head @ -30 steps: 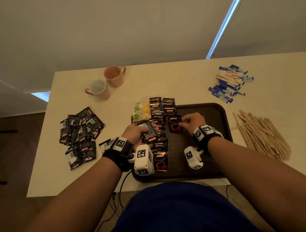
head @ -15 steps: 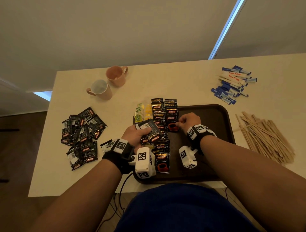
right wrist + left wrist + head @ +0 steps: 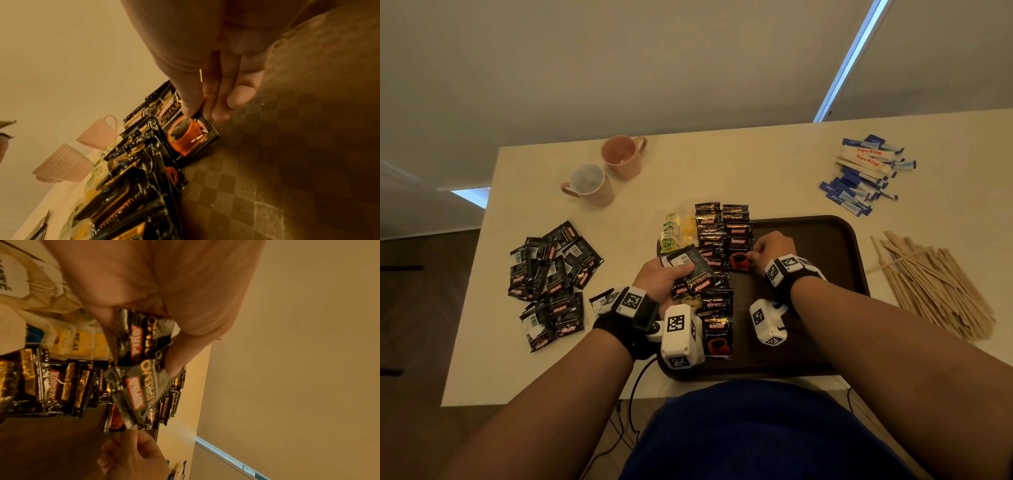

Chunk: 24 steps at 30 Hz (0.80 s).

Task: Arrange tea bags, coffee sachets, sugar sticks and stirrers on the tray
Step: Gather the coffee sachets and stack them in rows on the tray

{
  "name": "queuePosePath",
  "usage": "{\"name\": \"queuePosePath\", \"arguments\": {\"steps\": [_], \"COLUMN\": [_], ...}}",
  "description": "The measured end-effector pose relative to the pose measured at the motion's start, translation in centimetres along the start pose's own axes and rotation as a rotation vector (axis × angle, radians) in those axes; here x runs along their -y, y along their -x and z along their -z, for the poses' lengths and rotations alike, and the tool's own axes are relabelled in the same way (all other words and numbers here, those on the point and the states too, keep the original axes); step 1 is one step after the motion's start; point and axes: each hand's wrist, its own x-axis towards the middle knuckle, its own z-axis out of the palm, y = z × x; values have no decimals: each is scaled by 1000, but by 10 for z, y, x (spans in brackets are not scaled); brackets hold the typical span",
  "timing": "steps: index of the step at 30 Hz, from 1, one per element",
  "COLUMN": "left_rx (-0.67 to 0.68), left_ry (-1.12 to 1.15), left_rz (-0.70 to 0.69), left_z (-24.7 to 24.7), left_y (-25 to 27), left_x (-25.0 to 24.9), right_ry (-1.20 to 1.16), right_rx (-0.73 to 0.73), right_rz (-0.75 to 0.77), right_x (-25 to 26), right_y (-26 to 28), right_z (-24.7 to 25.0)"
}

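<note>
A brown tray (image 3: 825,240) carries two rows of black coffee sachets (image 3: 710,236) along its left side, with tea bags (image 3: 676,233) at the far left corner. My left hand (image 3: 667,277) grips a small bunch of coffee sachets (image 3: 693,274) above the near rows; they show again as the held sachets (image 3: 141,369). My right hand (image 3: 770,248) pinches the right edge of a sachet with a red cup picture (image 3: 739,260) that lies flat at the near end of the right row. In the right wrist view thumb and fingers meet on that sachet (image 3: 189,136).
A loose pile of coffee sachets (image 3: 551,274) lies left of the tray. Two pink mugs (image 3: 606,171) stand at the back left. Sugar sticks (image 3: 866,174) lie at the back right, and wooden stirrers (image 3: 935,287) right of the tray. The table's front edge runs just below the tray.
My right hand has edged the red-cup sachet a little left against the right row and keeps its pinch. The left hand still holds its bunch in about the same place.
</note>
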Motion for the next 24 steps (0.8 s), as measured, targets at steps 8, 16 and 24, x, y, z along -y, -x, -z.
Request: {"name": "queuePosePath", "arguments": {"steps": [8,16,24], "left_rx": [-8,2,-34], "left_ry": [-6,8,9], "left_rz": [3,11,-19], "left_z": [1,1,-2], "left_y": [-2,-1,-1], "left_x": [4,5,8], "right_ry": [33,84,198], "right_rx": [-32,-20,-43], "right_rz": [-17,18,238], "right_x": [6,3,1], "right_y": [-3,2,24], "right_z": [-1,0,17]}}
